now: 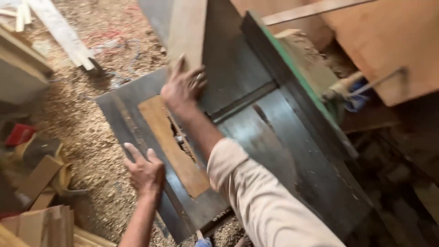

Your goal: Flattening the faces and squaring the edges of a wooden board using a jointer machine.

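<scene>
So your right hand (183,87) presses flat, fingers spread, on the wooden board (186,32); your left hand (145,171), open, rests at the dark saw table (283,137) edge.

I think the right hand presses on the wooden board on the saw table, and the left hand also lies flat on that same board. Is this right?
Not quite. In the head view the right hand does press on the wooden board, but the left hand is not on it: it rests at the near edge of the saw table, apart from the board.
</scene>
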